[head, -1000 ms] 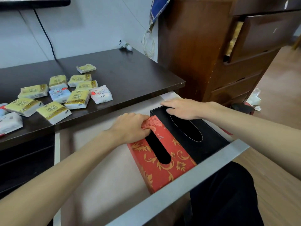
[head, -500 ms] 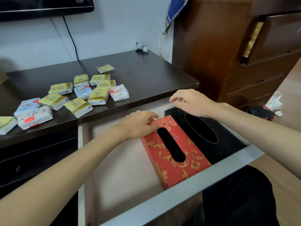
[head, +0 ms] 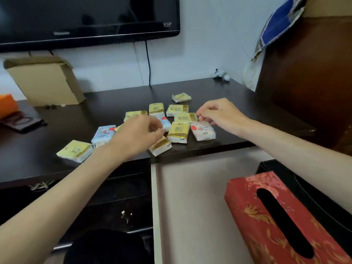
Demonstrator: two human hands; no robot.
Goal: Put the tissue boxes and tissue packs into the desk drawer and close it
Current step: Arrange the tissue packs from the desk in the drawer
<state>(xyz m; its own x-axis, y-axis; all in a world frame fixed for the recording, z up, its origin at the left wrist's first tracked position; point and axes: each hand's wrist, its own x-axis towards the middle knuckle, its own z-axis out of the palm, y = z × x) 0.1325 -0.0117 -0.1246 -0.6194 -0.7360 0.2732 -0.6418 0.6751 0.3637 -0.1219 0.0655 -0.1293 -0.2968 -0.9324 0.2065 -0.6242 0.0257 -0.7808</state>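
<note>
Fingers (head: 200,113) off boxes, both hands now over tissue packs (head: 179,132).

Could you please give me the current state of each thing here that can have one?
Desk drawer: pulled open.
Red tissue box: lying in the drawer.
Black tissue box: in the drawer, beside the red one.
Tissue packs: on the desktop.
Left hand: over the packs, fingers curled.
Right hand: over the packs, holding nothing visible.
Television: screen dark.
Cardboard box: flap open.
</note>
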